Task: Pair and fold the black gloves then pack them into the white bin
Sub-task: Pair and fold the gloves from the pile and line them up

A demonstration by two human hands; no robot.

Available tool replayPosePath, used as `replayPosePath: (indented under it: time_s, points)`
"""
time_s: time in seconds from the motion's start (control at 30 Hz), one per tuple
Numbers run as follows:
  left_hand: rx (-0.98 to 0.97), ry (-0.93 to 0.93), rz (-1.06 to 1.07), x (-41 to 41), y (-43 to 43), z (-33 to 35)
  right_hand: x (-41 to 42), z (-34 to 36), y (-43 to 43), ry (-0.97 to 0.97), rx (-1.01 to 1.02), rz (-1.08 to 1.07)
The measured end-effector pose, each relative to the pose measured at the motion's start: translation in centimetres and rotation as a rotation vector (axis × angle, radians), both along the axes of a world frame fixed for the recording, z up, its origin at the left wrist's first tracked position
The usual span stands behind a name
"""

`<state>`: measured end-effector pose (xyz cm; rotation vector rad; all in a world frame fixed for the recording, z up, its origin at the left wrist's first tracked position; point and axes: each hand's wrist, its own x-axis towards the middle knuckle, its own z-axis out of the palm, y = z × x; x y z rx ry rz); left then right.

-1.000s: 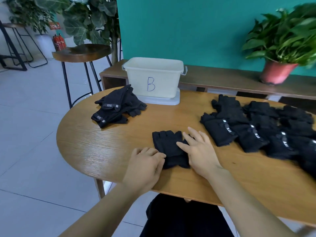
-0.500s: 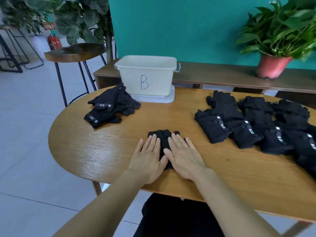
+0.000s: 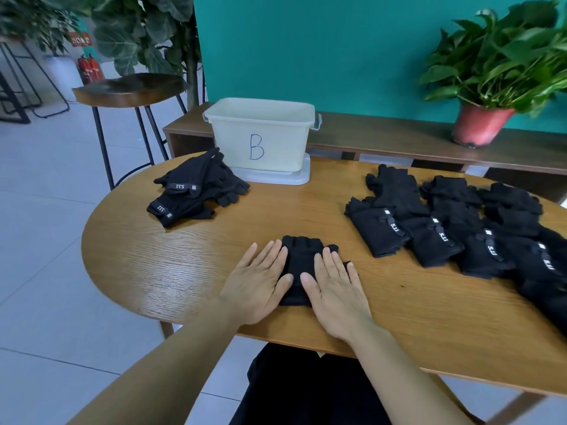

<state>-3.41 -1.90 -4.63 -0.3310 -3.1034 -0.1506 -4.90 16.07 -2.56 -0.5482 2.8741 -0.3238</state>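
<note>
A paired black glove bundle (image 3: 299, 262) lies flat near the front of the wooden table (image 3: 190, 265). My left hand (image 3: 256, 282) presses its left edge with straight fingers. My right hand (image 3: 336, 286) lies flat on its right side, fingers straight. Between the two hands a strip of black fabric shows. The white bin (image 3: 260, 138), marked with a blue B, stands on its lid at the table's far edge. A loose heap of black gloves (image 3: 193, 188) lies left of the bin. Several black gloves (image 3: 454, 228) lie in rows on the right.
A dark round stool (image 3: 129, 90) stands off the table's far left. Behind the table runs a low wooden bench (image 3: 399, 139) with a potted plant (image 3: 491, 78) in a red pot. Tall leafy plants (image 3: 141, 29) stand at the back left.
My left hand has uncurled and come onto the glove bundle. Both hands now lie flat side by side on it, spread slightly wider than half a second ago.
</note>
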Motion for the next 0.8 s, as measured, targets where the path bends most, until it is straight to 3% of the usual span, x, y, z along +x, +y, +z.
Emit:
replayPosePath:
  time_s: [0.17, 0.53, 0.8]
  points:
    - [0.05, 0.024, 0.064, 0.9, -1.8, 1.4, -0.1, 1.8, -0.9, 0.141, -0.141, 0.037]
    - [0.064, 0.213, 0.272, 0.9, -11.1, 4.6, -3.1, 5.6, -9.5, 0.294, -0.038, 0.252]
    - [0.058, 0.245, 0.388, -3.3, -18.4, 5.8, -8.5, 7.3, -18.0, 0.541, 0.013, 0.45]
